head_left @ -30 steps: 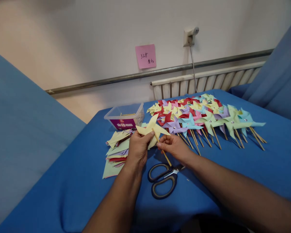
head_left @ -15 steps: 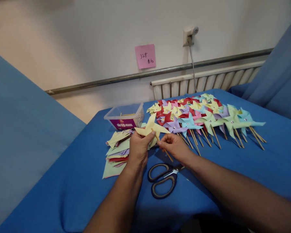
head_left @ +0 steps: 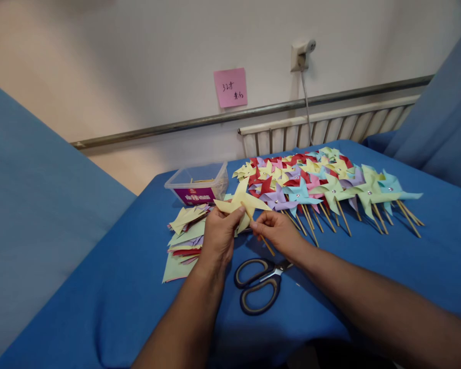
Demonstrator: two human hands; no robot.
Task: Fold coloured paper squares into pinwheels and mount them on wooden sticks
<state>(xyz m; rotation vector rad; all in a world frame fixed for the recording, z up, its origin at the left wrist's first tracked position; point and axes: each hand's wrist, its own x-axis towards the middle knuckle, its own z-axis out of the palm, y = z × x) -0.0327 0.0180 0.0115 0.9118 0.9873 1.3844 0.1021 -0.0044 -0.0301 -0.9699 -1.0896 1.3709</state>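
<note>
Above the blue-covered table, my left hand (head_left: 221, 233) is closed on a pale yellow paper pinwheel (head_left: 241, 193), thumb near its centre. A thin wooden stick (head_left: 268, 245) lies against the pinwheel's middle and slants down to the right. My right hand (head_left: 278, 230) pinches this stick between thumb and fingers, just below the paper. Black-handled scissors (head_left: 259, 284) lie on the cloth below my hands, their blades partly under my right wrist. To the left of my left hand sits a stack of coloured paper pieces (head_left: 186, 246).
A clear plastic box (head_left: 195, 184) with a purple label and a few sticks inside stands behind the paper. Many-coloured finished pinwheels (head_left: 297, 192) on sticks fill the back right of the table (head_left: 138, 266). A radiator (head_left: 330, 125) and metal pipe (head_left: 195, 123) run along the wall.
Almost nothing differs. My left thumb has shifted slightly on the pinwheel's centre, while my right hand keeps its pinch on the stick.
</note>
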